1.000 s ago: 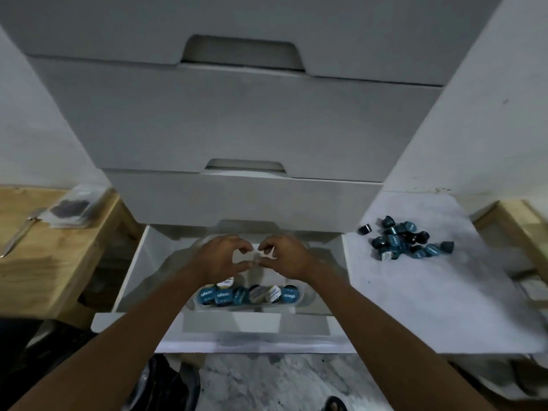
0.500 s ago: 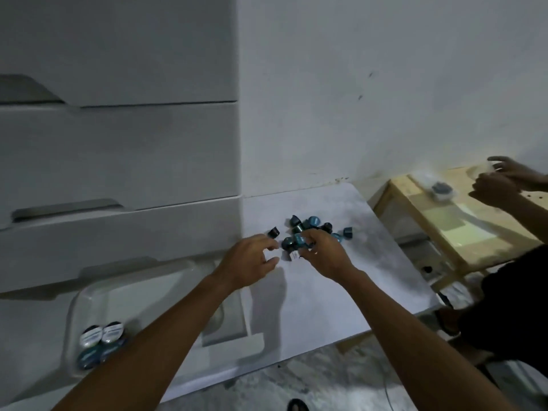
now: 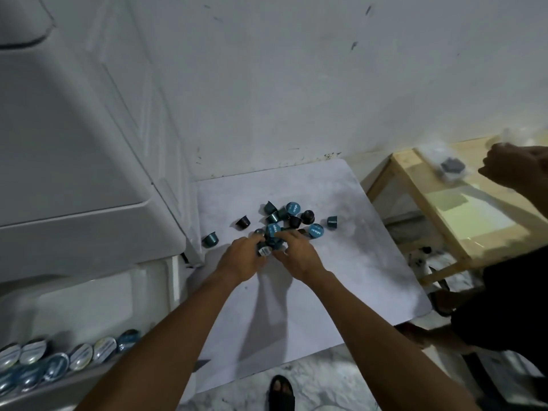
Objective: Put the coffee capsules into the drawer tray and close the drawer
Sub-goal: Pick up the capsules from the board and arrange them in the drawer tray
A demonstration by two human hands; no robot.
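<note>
The teal foil lids carry white lettering, too blurred to read with certainty. The small teal and dark cup-shaped coffee capsules (image 3: pixel 292 216) lie in a loose pile on the white marble-patterned tabletop (image 3: pixel 341 277), tipped at all angles, with one stray capsule (image 3: pixel 210 239) at 9 o'clock of the pile. At the pile's 6 o'clock edge, the left hand (image 3: pixel 241 261) and right hand (image 3: pixel 296 253) meet, fingers curled around a cluster of capsules gripped between them. At 8 o'clock, the white drawer (image 3: pixel 175 280) stands open; its moulded white drawer tray (image 3: pixel 89 307) holds a row of silver- and teal-lidded capsules (image 3: pixel 80 355) standing on edge.
</note>
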